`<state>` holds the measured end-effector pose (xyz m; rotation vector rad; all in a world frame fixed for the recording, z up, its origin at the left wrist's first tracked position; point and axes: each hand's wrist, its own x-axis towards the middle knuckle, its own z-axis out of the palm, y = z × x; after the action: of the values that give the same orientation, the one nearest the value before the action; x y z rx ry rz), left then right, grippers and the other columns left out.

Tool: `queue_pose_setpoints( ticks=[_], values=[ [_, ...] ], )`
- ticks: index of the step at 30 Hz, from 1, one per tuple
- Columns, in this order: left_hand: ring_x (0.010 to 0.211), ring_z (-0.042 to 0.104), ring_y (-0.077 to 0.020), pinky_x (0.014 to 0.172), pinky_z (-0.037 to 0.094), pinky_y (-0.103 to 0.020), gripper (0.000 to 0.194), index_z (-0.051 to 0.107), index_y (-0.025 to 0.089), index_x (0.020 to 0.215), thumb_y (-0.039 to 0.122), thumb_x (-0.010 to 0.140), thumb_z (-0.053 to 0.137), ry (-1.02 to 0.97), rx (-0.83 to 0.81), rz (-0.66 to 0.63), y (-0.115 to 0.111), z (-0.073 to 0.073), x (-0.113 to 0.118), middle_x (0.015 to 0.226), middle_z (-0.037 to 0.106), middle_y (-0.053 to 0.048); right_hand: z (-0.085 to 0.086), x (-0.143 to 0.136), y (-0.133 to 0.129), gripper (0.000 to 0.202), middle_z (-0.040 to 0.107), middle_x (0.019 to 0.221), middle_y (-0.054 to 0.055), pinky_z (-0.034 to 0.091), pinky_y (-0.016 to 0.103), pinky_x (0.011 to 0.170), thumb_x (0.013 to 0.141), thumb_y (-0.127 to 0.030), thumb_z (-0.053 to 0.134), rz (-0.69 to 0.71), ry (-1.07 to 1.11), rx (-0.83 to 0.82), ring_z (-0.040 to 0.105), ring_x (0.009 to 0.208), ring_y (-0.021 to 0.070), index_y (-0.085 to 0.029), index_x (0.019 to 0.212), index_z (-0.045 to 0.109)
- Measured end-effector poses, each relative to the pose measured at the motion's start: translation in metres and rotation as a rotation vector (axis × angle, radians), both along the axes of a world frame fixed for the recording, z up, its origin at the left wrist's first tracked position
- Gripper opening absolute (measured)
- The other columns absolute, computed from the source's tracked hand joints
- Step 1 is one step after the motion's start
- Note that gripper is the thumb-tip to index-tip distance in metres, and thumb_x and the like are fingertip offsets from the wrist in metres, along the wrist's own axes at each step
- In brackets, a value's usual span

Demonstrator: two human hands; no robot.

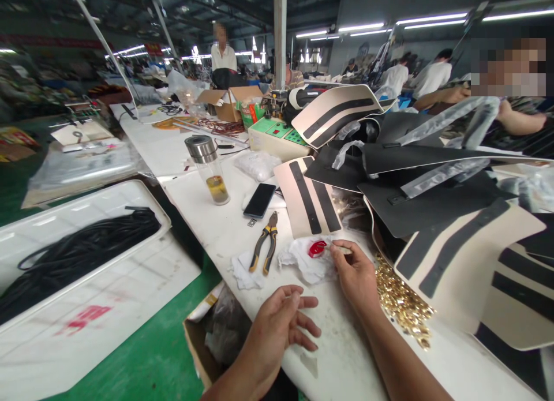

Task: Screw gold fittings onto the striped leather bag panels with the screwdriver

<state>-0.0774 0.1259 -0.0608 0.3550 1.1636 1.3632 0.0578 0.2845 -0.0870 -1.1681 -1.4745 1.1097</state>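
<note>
My left hand hovers over the table's near edge with its fingers spread and nothing in them. My right hand is closed in a pinch at the right edge of a crumpled white tissue; what it holds, if anything, is hidden by the fingers. On the tissue lies a small glossy red item, just left of my right fingertips. Pliers with black and yellow handles rest to the left of the tissue. Beside my right wrist spreads a pile of small gold-coloured metal pieces.
Cream and black panels with dark strips are heaped on the right. A phone, a glass bottle and a green-topped machine stand farther back. Left of the table, a white tub holds black cord. Co-workers sit beyond.
</note>
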Motion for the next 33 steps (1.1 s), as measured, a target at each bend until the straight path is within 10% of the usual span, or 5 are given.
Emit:
queue_pose_setpoints(
  ticks=[7, 14, 18, 33],
  values=[
    [0.089, 0.075, -0.0212, 0.066, 0.067, -0.033, 0.033, 0.058, 0.017, 0.111, 0.022, 0.082, 0.074, -0.021, -0.013, -0.009, 0.000, 0.006, 0.000, 0.117, 0.072, -0.012, -0.001, 0.000, 0.002, 0.047, 0.054, 0.058, -0.005, 0.031, 0.026, 0.047, 0.089, -0.062, 0.075, -0.006, 0.133, -0.097, 0.042, 0.051, 0.0141, -0.019, 0.108, 0.074],
    [0.090, 0.077, -0.0216, 0.074, 0.066, -0.035, 0.041, 0.061, 0.017, 0.109, 0.049, 0.089, 0.077, 0.125, 0.031, -0.041, 0.003, 0.003, 0.000, 0.126, 0.072, -0.016, -0.001, 0.003, 0.003, 0.047, 0.059, 0.062, -0.003, 0.032, 0.026, 0.048, 0.089, -0.063, 0.075, -0.024, 0.217, -0.148, 0.044, 0.051, 0.0136, -0.019, 0.106, 0.072],
    [0.072, 0.070, -0.0167, 0.066, 0.064, -0.032, 0.053, 0.068, 0.013, 0.120, 0.056, 0.089, 0.072, 0.347, 0.035, -0.096, 0.006, -0.007, -0.004, 0.093, 0.071, -0.006, 0.002, 0.003, 0.003, 0.048, 0.056, 0.058, -0.004, 0.030, 0.025, 0.047, 0.087, -0.064, 0.077, -0.020, 0.230, -0.138, 0.041, 0.050, 0.0131, -0.019, 0.102, 0.073],
    [0.053, 0.056, -0.0084, 0.049, 0.052, -0.024, 0.058, 0.066, 0.015, 0.131, 0.045, 0.083, 0.078, 0.493, 0.086, 0.037, 0.010, -0.011, -0.001, 0.087, 0.063, 0.002, 0.008, 0.012, -0.006, 0.041, 0.062, 0.062, -0.004, 0.038, 0.025, 0.051, 0.087, -0.059, 0.081, 0.015, 0.336, -0.159, 0.047, 0.053, 0.0128, -0.021, 0.100, 0.073]
  ],
)
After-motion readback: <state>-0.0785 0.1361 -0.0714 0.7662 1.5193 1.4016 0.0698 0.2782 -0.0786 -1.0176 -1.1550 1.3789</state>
